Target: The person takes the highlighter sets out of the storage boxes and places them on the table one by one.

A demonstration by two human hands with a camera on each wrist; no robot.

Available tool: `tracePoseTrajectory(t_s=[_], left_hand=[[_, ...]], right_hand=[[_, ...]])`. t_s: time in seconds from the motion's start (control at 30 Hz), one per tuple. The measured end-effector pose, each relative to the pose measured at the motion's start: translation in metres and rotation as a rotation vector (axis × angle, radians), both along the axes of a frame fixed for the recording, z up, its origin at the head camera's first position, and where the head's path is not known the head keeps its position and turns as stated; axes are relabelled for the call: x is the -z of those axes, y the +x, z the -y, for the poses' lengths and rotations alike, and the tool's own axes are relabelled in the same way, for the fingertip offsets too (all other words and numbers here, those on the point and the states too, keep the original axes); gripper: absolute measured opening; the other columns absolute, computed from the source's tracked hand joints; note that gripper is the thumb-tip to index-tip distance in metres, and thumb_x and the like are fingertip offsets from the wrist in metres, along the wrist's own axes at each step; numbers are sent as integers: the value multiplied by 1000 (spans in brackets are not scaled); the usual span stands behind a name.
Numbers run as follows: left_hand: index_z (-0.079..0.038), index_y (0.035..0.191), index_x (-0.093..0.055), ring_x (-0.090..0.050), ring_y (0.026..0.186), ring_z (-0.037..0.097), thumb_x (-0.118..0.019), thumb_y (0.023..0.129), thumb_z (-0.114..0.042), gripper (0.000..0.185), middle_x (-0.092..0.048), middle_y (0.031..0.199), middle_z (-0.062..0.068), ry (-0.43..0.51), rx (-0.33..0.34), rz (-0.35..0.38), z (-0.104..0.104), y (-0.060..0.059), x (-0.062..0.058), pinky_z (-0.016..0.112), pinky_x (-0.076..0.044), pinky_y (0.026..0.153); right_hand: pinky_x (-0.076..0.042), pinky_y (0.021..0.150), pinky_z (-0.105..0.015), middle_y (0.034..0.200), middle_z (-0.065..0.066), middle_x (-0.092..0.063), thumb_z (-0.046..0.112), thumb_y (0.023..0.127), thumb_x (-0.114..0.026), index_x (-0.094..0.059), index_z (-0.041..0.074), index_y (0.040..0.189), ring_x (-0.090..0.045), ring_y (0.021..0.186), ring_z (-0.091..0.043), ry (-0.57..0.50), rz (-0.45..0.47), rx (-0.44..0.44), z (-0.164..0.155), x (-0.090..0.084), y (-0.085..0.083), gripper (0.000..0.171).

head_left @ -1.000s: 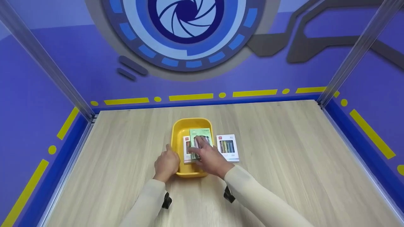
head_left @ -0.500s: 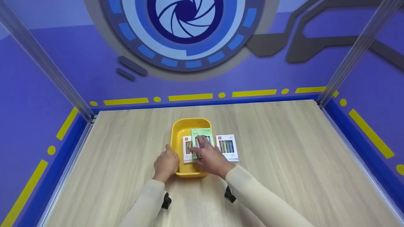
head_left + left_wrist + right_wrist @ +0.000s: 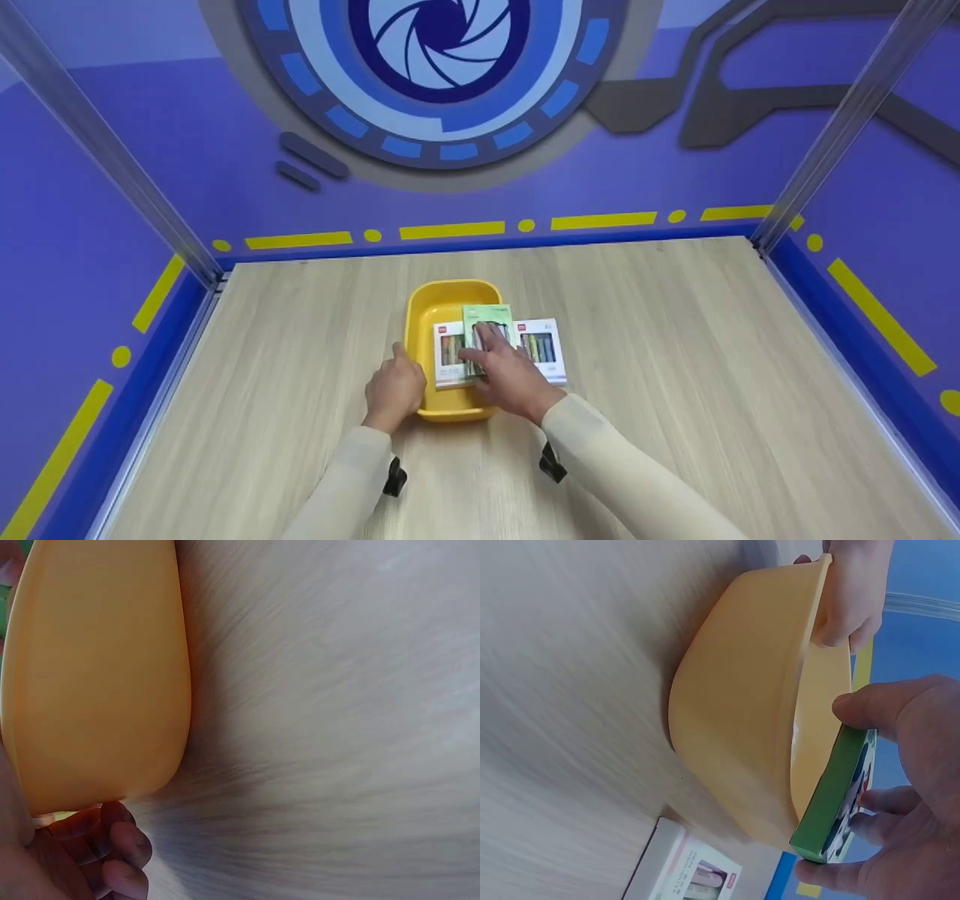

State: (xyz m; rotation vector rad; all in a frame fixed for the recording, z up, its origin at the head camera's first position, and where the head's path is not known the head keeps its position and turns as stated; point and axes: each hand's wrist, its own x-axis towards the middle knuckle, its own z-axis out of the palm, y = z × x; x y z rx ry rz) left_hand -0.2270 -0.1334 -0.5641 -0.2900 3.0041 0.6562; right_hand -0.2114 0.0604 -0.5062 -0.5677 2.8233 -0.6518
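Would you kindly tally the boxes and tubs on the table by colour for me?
White boxes: 2, one in the tub, one on the table
Green box: 1, gripped by the right hand
Yellow tub: 1
Total: 4

The right hand (image 3: 512, 375) covers the lower part of the green box (image 3: 486, 330) and the near left corner of the white box (image 3: 541, 349) on the tabletop. Print on every box is too small to read. In the left wrist view the left hand (image 3: 71, 862) is cut off by the frame's corner, and the yellow tub (image 3: 94, 675) hides its own contents.
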Motion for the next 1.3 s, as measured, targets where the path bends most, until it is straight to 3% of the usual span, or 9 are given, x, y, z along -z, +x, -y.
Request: tracePoseTrajectory(t_s=[0.43, 0.83, 1.3], left_hand=[[1, 135, -37, -65, 76, 33, -39, 98, -23, 44, -64, 88, 18, 0, -1, 14, 0, -1, 1, 48, -49, 65], [-1, 136, -36, -60, 70, 27, -39, 98, -23, 44, -63, 87, 16, 1, -13, 45, -1, -2, 1, 45, -48, 62], [2, 140, -34, -64, 76, 31, -38, 98, -23, 49, -65, 93, 19, 0, -12, 41, -1, -2, 1, 48, -49, 65]], right_hand=[[-22, 114, -58, 162, -8, -18, 19, 89, -68, -56, 27, 136, -14, 151, -28, -19, 49, 34, -6, 8, -1, 49], [-27, 114, -50, 160, -11, -24, 17, 88, -70, -59, 23, 133, -20, 149, -30, -40, 14, 19, -14, 9, -2, 46], [-27, 114, -49, 161, -10, -22, 18, 89, -69, -58, 25, 134, -19, 149, -29, -27, 31, 27, -22, 11, -3, 47]])
